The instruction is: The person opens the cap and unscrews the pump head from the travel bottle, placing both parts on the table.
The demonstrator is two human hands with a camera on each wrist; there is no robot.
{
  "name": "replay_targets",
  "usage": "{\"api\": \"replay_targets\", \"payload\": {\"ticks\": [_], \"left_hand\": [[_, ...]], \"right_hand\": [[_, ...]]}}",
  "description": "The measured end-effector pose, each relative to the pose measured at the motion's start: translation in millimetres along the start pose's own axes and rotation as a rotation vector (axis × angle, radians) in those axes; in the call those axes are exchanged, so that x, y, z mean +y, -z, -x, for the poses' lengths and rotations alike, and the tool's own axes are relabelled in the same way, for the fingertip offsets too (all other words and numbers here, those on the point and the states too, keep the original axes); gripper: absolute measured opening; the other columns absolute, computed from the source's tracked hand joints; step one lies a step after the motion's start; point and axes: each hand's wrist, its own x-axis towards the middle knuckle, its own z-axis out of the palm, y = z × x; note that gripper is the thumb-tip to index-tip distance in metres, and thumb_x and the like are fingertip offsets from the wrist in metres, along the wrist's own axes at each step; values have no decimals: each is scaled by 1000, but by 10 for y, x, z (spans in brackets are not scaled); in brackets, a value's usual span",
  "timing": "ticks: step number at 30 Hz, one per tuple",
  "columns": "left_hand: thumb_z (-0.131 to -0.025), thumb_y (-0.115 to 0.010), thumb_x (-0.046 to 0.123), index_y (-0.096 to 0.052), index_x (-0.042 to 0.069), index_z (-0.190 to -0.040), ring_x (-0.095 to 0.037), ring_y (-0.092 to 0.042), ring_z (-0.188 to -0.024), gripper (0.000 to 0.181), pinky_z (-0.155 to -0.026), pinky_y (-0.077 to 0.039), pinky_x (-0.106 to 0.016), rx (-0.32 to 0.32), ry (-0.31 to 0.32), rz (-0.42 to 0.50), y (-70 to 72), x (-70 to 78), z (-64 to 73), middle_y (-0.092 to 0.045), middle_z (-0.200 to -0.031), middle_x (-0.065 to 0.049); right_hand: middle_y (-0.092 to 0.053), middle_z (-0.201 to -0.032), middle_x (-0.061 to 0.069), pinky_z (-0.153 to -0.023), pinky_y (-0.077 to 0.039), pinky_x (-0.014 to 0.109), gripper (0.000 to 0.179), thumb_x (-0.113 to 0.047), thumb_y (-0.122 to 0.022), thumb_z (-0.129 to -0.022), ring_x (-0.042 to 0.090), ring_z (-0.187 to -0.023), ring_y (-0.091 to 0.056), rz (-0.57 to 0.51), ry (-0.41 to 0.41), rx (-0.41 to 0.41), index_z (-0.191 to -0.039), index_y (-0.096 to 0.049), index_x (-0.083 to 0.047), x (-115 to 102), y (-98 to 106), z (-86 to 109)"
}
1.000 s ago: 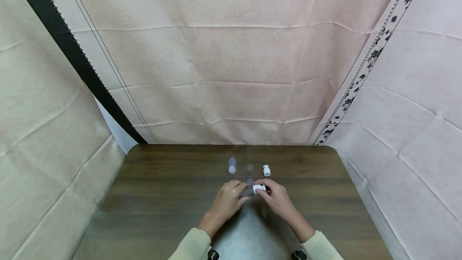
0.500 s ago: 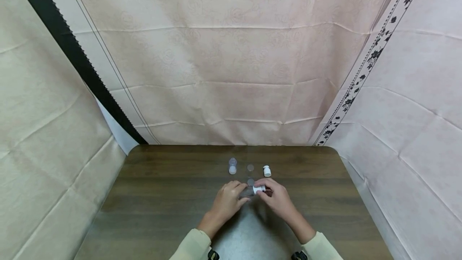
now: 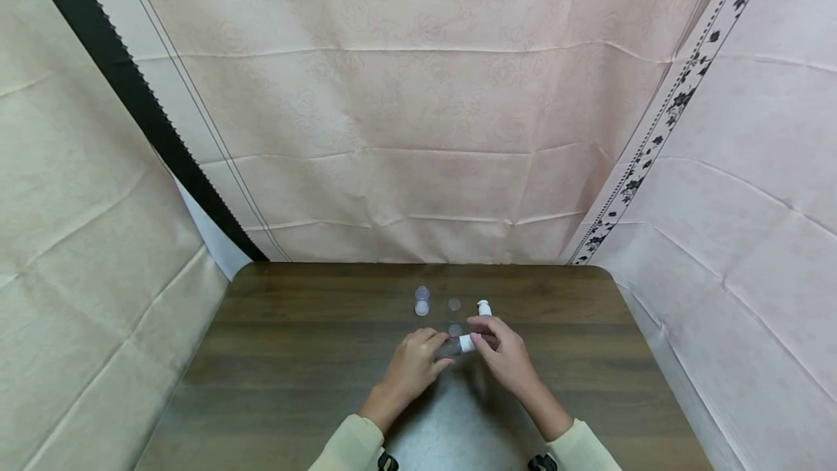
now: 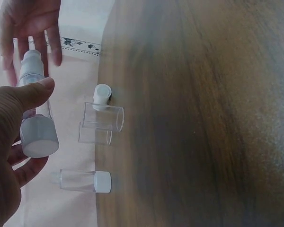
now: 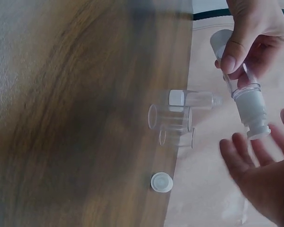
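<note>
My left hand (image 3: 415, 362) grips a small clear pump bottle (image 5: 251, 101) by its transparent body, tilted above the table. The bottle has a white base and a white pump collar and nozzle. Beside the nozzle, my right hand (image 5: 270, 179) has its fingers loosely extended, pinching nothing. In the left wrist view the right hand (image 4: 31, 19) lies just beyond the pump top; whether a finger touches it is hard to tell. Past the hands stand a second clear bottle (image 4: 78, 180) with a white base and bare neck, and a separate white pump head (image 3: 484, 307).
Two clear cylindrical covers (image 4: 104, 117) stand between the second bottle and the loose pump head. All rest on a brown wooden table (image 3: 294, 355) near its far edge. Pale cloth (image 3: 418, 187) hangs behind the table and along both sides.
The right fingers, earlier around the white pump top, have spread and shifted slightly right, now partly covering the loose pump head in the head view. The left hand keeps its grip in place.
</note>
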Motion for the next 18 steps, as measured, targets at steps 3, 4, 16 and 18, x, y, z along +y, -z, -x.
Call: {"api": "replay_targets", "payload": {"ticks": [3,4,16,18], "left_hand": [[-79,-91,34,-76,12,-110,-13,-69,-87,40,-79,-59,-33,3,-4,-2,2,2,2,-73,-99,1],[-79,-91,34,-76,12,-110,-13,-69,-88,40,-79,-59,-33,4,-6,-3,1,2,1,-73,-99,1],[-78,-92,31,-76,11,-110,-14,-70,-89,41,-78,-59,-34,19,-14,6,-16,6,-2,-73,-99,0],[-79,-91,32,-76,11,-110,-13,-70,-89,40,-78,-59,-34,19,-14,4,-16,4,-4,-73,-99,0]], "right_hand": [[-70,-124,12,-90,-60,38,30,-15,-70,-100,26,-109,-71,72,-38,-1,-129,-66,-11,8,-19,-11],[-70,-125,13,-90,-60,38,32,-17,-69,-100,26,-109,-71,94,-53,-11,-131,-66,-11,11,-22,-15],[-67,-81,-1,-63,-49,22,9,-24,-67,-102,11,-71,-63,143,-143,-82,-106,-73,-19,-14,-23,-34],[-69,-81,1,-63,-52,22,6,-22,-68,-101,15,-71,-68,121,-141,-90,-104,-72,-19,-13,-25,-31]]}}
